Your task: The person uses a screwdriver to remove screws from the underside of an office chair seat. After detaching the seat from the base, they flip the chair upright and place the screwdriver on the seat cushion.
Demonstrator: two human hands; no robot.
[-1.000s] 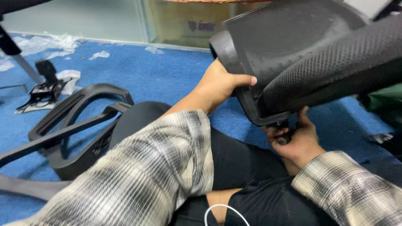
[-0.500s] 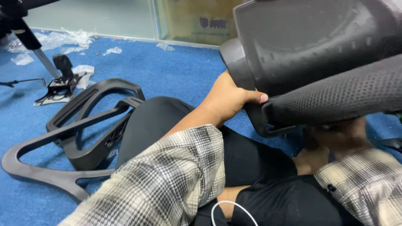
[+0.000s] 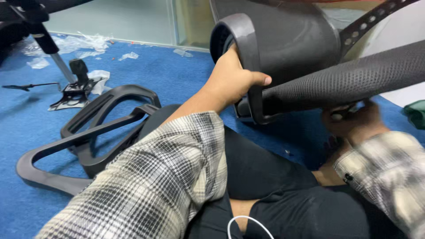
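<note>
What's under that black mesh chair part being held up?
Beneath the mesh chair part, the right hand reaches up against its underside. Whatever its blurred fingers touch is covered. The left hand grips the plastic frame.

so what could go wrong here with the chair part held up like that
The left hand alone steadies the black chair back by its rim, so it could tip onto the legs. The right hand works under the mesh pad, blurred and half hidden; fingers might get pinched there. The loose armrest frames lie close by the knee on the blue carpet and could be knocked.
</note>
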